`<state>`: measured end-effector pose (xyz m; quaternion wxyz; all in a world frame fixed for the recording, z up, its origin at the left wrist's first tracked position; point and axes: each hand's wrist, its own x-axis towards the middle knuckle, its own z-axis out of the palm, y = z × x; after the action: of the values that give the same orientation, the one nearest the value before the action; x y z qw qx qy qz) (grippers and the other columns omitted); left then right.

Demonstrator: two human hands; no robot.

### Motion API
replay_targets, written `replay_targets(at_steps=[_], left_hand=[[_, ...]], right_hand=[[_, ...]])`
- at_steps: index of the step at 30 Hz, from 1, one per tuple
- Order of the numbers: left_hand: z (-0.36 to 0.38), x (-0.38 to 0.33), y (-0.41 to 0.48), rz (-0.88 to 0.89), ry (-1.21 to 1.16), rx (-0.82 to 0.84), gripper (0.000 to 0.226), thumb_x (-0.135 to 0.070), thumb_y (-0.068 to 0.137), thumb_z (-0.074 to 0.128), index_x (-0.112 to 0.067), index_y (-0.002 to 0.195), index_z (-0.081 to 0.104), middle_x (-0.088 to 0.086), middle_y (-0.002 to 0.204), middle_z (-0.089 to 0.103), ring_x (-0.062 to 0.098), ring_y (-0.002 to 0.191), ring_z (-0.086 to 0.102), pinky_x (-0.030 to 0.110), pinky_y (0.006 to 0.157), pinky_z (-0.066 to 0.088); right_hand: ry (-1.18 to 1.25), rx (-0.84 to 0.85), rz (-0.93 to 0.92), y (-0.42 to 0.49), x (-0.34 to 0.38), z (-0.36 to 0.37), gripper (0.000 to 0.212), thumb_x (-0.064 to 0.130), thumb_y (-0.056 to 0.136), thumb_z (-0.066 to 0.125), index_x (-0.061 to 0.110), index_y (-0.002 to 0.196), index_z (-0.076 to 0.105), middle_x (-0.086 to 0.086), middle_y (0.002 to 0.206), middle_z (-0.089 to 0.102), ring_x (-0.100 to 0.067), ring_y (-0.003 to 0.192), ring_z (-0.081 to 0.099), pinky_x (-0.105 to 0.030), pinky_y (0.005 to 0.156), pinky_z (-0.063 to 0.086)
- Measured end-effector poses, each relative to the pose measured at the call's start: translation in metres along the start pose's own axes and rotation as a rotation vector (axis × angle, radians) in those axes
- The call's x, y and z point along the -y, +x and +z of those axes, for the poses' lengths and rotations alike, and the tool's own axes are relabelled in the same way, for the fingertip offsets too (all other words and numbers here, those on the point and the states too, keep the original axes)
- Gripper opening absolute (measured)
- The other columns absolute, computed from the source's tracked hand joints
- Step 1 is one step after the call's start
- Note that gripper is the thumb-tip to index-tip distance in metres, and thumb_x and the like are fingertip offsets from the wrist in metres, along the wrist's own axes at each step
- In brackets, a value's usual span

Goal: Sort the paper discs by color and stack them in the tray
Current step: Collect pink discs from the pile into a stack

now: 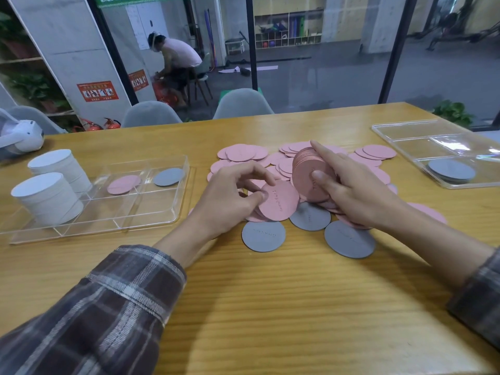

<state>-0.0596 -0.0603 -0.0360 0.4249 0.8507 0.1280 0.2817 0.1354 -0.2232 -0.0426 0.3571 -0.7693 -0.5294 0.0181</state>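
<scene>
Thumb and fingertips of the left hand (232, 201) pinch one pink disc (280, 203) by its rim; the right hand (351, 196) clasps an on-edge stack of pink discs (308, 174) over the loose pile (243, 154). They look thin, light and bendy (probably slippery against each other), so edges are the place to hold. The divided tray (151, 204) sits well to the left.

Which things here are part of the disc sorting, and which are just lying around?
Job: pink stack in right hand, pink disc in left hand, loose pink discs, grey discs, white stacks, left tray, right tray.
Lying about: headset, chairs, plant.
</scene>
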Motion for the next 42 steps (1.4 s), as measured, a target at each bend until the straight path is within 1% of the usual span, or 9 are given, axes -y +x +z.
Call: replay_targets(at_steps=[7, 12, 16, 20, 25, 30, 34, 38, 42], left_hand=[[0.009, -0.002, -0.002, -0.007, -0.058, -0.038, 0.029, -0.001, 0.082, 0.084, -0.019, 0.102, 0.074, -0.008, 0.101, 0.075, 0.012, 0.081, 0.072, 0.028, 0.067, 0.06], [0.02, -0.002, -0.001, 0.04, -0.005, -0.134, 0.028, -0.007, 0.076, 0.089, -0.019, 0.097, 0.075, -0.007, 0.084, 0.073, 0.008, 0.077, 0.07, 0.022, 0.068, 0.057], [0.023, -0.004, -0.001, 0.088, 0.029, -0.191, 0.024, -0.004, 0.077, 0.088, -0.014, 0.095, 0.074, -0.011, 0.085, 0.073, 0.005, 0.079, 0.069, 0.012, 0.073, 0.05], [0.023, -0.004, 0.0, 0.108, 0.055, -0.185, 0.024, -0.007, 0.078, 0.088, -0.013, 0.097, 0.074, -0.005, 0.089, 0.074, 0.007, 0.081, 0.069, 0.018, 0.075, 0.055], [0.011, 0.009, 0.003, 0.09, 0.324, -0.125, 0.025, -0.029, 0.081, 0.087, -0.02, 0.099, 0.072, -0.006, 0.092, 0.068, 0.007, 0.083, 0.06, 0.02, 0.073, 0.046], [-0.003, 0.016, 0.0, -0.066, 0.549, 0.014, 0.051, -0.067, 0.071, 0.081, -0.03, 0.105, 0.073, -0.013, 0.095, 0.061, 0.0, 0.084, 0.057, 0.038, 0.081, 0.054], [-0.002, 0.012, 0.0, -0.059, 0.537, 0.017, 0.049, -0.063, 0.071, 0.084, -0.028, 0.103, 0.076, -0.01, 0.095, 0.062, 0.003, 0.081, 0.06, 0.037, 0.08, 0.054], [-0.002, 0.005, -0.001, -0.039, 0.354, -0.022, 0.022, -0.025, 0.081, 0.088, -0.025, 0.1, 0.076, -0.006, 0.084, 0.067, 0.005, 0.065, 0.059, 0.015, 0.065, 0.048], [-0.004, 0.004, 0.0, -0.108, 0.13, -0.074, 0.012, -0.012, 0.087, 0.081, -0.022, 0.091, 0.076, -0.005, 0.081, 0.072, 0.007, 0.064, 0.06, 0.018, 0.065, 0.051]], right_hand=[[0.051, 0.059, -0.016, -0.005, 0.009, 0.003, 0.057, 0.034, 0.105, 0.046, 0.041, 0.156, 0.023, 0.002, 0.114, 0.054, -0.017, 0.113, 0.048, -0.029, 0.094, 0.034], [0.115, 0.131, -0.054, -0.009, 0.013, 0.011, 0.054, 0.039, 0.106, 0.038, 0.041, 0.157, 0.021, -0.002, 0.137, 0.051, -0.011, 0.13, 0.042, -0.028, 0.109, 0.03], [0.08, 0.129, -0.056, -0.012, 0.02, 0.011, 0.057, 0.045, 0.105, 0.036, 0.037, 0.159, 0.019, 0.005, 0.118, 0.052, -0.007, 0.117, 0.045, -0.02, 0.096, 0.031], [-0.03, 0.139, -0.09, -0.012, 0.022, 0.012, 0.066, 0.041, 0.103, 0.045, 0.032, 0.16, 0.013, 0.01, 0.106, 0.045, -0.01, 0.107, 0.044, -0.021, 0.085, 0.029], [-0.139, 0.072, -0.094, -0.01, 0.017, 0.007, 0.065, 0.035, 0.105, 0.043, 0.035, 0.16, 0.008, 0.002, 0.117, 0.042, -0.015, 0.098, 0.044, -0.025, 0.079, 0.03], [-0.307, 0.077, -0.051, -0.01, 0.008, 0.003, 0.067, 0.04, 0.103, 0.033, 0.031, 0.159, -0.002, 0.0, 0.12, 0.035, -0.038, 0.086, 0.055, -0.054, 0.079, 0.049], [-0.345, 0.091, -0.045, -0.012, 0.007, 0.006, 0.066, 0.044, 0.102, 0.027, 0.03, 0.159, -0.004, 0.002, 0.116, 0.034, -0.036, 0.083, 0.056, -0.054, 0.074, 0.05], [-0.338, 0.09, -0.066, -0.012, 0.006, 0.006, 0.062, 0.04, 0.104, 0.027, 0.026, 0.159, 0.001, 0.0, 0.115, 0.035, -0.034, 0.085, 0.054, -0.054, 0.074, 0.051], [-0.185, 0.094, -0.047, -0.008, 0.002, 0.007, 0.064, 0.036, 0.106, 0.035, 0.028, 0.161, 0.004, 0.001, 0.108, 0.039, -0.025, 0.092, 0.048, -0.036, 0.083, 0.038]])
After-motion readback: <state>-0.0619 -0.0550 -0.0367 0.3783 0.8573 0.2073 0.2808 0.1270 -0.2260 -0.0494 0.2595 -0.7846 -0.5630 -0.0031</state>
